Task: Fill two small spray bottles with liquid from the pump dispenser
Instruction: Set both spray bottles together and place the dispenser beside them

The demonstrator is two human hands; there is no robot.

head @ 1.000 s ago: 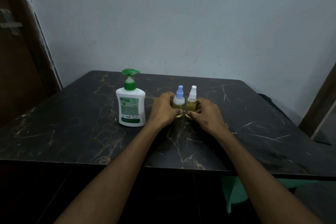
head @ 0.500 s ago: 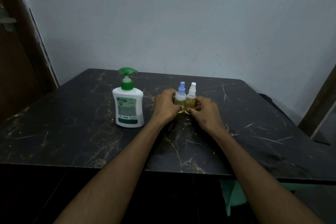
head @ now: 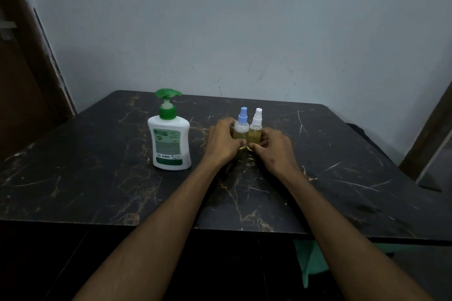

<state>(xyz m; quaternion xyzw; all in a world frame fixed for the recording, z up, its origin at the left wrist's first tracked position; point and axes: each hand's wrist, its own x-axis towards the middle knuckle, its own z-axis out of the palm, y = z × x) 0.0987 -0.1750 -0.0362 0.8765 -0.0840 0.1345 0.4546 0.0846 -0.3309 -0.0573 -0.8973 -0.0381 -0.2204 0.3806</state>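
Two small clear spray bottles stand upright and touching on the dark marble table (head: 97, 178), both holding yellowish liquid. The blue-capped spray bottle (head: 241, 127) is on the left, with my left hand (head: 223, 143) wrapped around its lower body. The white-capped spray bottle (head: 255, 128) is on the right, gripped low by my right hand (head: 272, 151). My thumbs nearly meet in front of the bottles. A white pump dispenser (head: 170, 138) with a green pump head stands to the left of my left hand, apart from it.
The table's back edge meets a pale wall. A brown door frame (head: 36, 56) stands at the left and a dark wooden post (head: 430, 129) at the right. Something green (head: 309, 266) shows below the table's front edge.
Both hands stay on the two bottles. The view has tilted slightly, so everything sits a little lower and further left in the picture; the bottles themselves look unmoved.
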